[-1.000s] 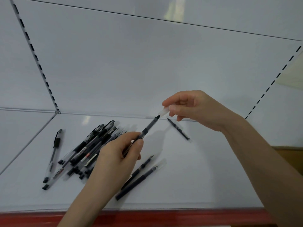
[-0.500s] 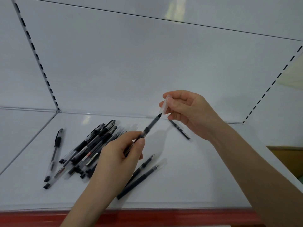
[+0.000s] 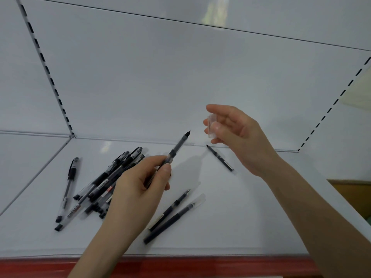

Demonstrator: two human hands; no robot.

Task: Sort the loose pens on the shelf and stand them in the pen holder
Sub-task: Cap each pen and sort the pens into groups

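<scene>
L hand [image 3: 138,183] w/ uncapped pen [image 3: 176,147]

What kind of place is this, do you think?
Probably a shop or stockroom: a white metal shelf with slotted uprights, a red front edge, and loose pens lying on it.

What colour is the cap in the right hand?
Clear, see-through cap in the right hand; head view shows it best.
</scene>
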